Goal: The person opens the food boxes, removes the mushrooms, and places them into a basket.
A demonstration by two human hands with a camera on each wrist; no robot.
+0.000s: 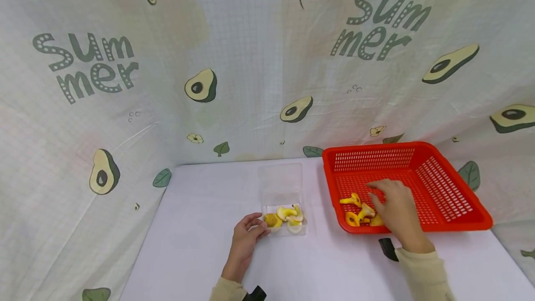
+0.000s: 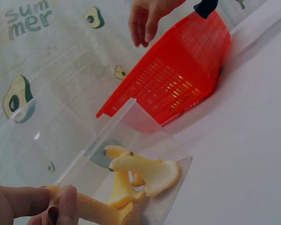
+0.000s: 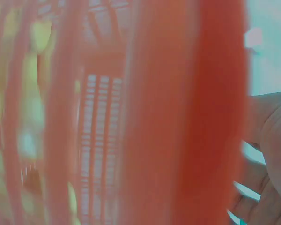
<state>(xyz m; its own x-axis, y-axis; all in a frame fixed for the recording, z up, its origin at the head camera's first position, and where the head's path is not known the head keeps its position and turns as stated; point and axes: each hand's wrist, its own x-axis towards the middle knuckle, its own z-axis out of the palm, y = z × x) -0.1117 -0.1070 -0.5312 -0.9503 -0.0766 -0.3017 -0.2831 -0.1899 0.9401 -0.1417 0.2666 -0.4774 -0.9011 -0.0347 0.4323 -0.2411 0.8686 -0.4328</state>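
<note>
My left hand (image 1: 245,238) is at the left side of a clear plastic box (image 1: 298,195). Its thumb and finger pinch the stem end of a yellow chanterelle mushroom (image 2: 100,210). Several other pale yellow mushrooms (image 2: 150,171) lie in the box beside it. Over the left front part of a red basket (image 1: 457,161) hovers my right hand (image 1: 397,206), fingers bent and parted with nothing between them. Just below and left of it in the basket is a small heap of orange-yellow mushrooms (image 1: 366,211). In the right wrist view the basket wall (image 3: 192,112) hides most of them.
The box's clear lid (image 1: 281,176) lies open toward the back. A white-covered table (image 1: 200,208) carries box and basket. Behind stands a curtain (image 1: 251,50) printed with avocados and lettering. The basket's raised rim stands between the box and the basket's mushrooms.
</note>
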